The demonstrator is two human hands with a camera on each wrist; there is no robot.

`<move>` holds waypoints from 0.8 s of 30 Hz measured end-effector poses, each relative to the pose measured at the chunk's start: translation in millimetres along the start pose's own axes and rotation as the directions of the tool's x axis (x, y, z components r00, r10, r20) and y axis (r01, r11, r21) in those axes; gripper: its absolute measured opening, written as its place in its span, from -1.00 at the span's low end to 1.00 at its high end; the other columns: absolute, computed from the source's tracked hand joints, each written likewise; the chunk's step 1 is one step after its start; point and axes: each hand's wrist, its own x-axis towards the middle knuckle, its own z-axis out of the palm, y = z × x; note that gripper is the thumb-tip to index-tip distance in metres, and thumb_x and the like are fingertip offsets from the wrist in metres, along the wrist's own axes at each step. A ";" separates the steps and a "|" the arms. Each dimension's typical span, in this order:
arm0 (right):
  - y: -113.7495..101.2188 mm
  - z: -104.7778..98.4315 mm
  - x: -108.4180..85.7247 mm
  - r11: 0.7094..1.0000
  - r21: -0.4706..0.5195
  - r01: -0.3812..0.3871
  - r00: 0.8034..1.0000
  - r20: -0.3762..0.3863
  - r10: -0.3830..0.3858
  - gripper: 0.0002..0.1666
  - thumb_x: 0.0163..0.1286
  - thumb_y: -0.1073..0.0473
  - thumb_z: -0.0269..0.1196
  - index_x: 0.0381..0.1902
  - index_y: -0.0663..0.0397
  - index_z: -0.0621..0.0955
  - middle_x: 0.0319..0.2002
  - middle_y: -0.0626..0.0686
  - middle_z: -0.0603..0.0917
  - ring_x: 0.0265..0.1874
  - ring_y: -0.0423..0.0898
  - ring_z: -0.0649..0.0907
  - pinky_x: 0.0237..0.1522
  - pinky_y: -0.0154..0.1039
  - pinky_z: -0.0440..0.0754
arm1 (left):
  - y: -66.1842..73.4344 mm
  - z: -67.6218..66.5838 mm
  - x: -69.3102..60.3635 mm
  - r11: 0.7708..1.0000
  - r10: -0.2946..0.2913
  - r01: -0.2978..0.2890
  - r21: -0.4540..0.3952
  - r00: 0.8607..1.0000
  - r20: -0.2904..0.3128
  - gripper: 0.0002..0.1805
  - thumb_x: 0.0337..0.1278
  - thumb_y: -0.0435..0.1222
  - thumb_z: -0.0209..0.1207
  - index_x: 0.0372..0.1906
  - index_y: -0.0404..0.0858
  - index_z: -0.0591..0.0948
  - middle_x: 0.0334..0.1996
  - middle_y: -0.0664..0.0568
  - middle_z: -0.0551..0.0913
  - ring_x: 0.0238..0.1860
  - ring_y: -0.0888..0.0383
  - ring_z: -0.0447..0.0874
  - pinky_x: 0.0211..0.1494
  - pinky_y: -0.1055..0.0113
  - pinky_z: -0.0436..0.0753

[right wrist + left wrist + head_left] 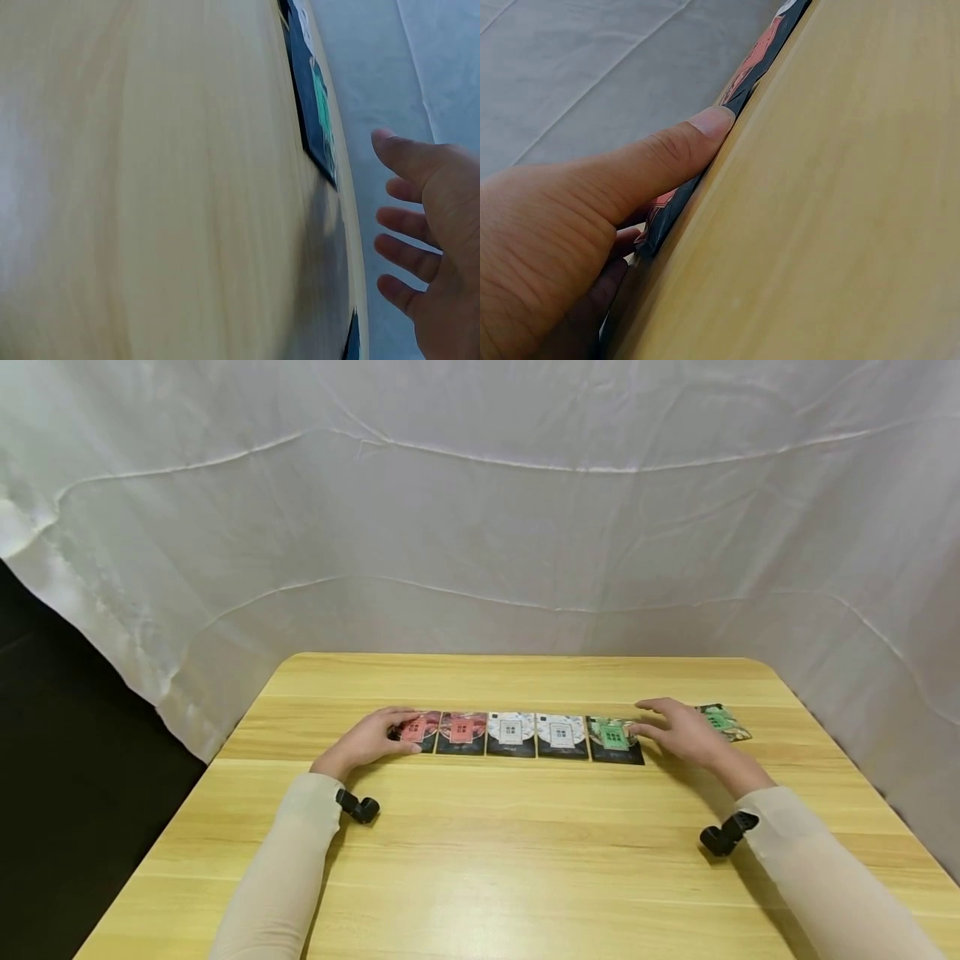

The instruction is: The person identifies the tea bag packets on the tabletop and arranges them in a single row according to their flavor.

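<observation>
My left hand [370, 739] grips the left end of a row of flat printed packets, its thumb at the front edge and its fingers at the left side of the outermost red packet [422, 732]. Another red packet [462, 733] lies beside it, followed by two white packets [512, 734] and a green packet [615, 740]. Above the table near that green packet's right edge hovers my right hand [686, 735], its fingers spread and holding nothing. In the right wrist view a gap shows between this hand and the green packet [319, 101].
A second green packet [723, 722] lies askew to the right, behind my right hand. The light wooden table [510, 860] ends at a pale cloth backdrop [517, 527]. Dark space [67, 760] lies beyond the table's left edge.
</observation>
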 end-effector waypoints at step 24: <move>56.2 -12.1 -14.5 0.997 -0.056 -0.061 0.995 -0.076 0.056 0.04 0.34 -0.39 0.16 0.46 0.26 0.23 0.36 0.52 0.18 0.30 0.53 0.15 0.23 0.49 0.09 | -2.0 -0.2 1.0 1.000 -0.007 0.007 0.002 1.000 0.000 -0.10 0.01 0.17 0.34 0.45 -0.08 0.36 0.45 -0.16 0.24 0.44 -0.22 0.13 0.44 -0.17 0.14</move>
